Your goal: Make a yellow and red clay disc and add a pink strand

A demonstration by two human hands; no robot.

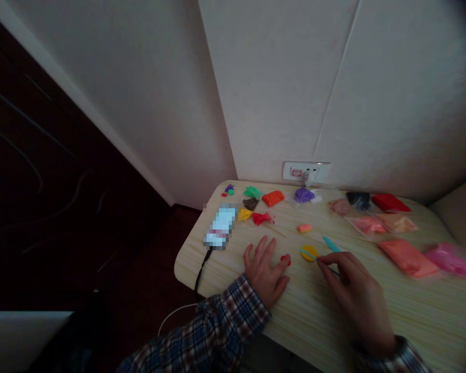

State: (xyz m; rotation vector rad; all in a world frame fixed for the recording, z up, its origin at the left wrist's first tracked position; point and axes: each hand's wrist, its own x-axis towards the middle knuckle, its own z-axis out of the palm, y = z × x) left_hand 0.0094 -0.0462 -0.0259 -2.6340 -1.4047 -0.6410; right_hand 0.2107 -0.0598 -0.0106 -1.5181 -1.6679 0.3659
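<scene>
My left hand (267, 274) lies on the table with its fingers spread, one fingertip at a small red clay piece (286, 260); whether it presses on the piece I cannot tell. In a pinch, my right hand (355, 290) holds a thin turquoise modelling tool (307, 254). The tool's tip lies over a flat yellow clay disc (309, 253), between my two hands. Just beyond my right fingers rests a wider turquoise tool (331, 244), partly hidden by them. Behind the disc is a small pink-orange block (305, 228).
A lit phone (220, 226) with a black cable (202, 272) lies at the left. Along the back are opened clay packs, among them green (252, 192), orange (273, 198) and purple (304, 195). Several bagged packs, including a coral one (408, 257), lie right. A wall socket (306, 171) holds a plug.
</scene>
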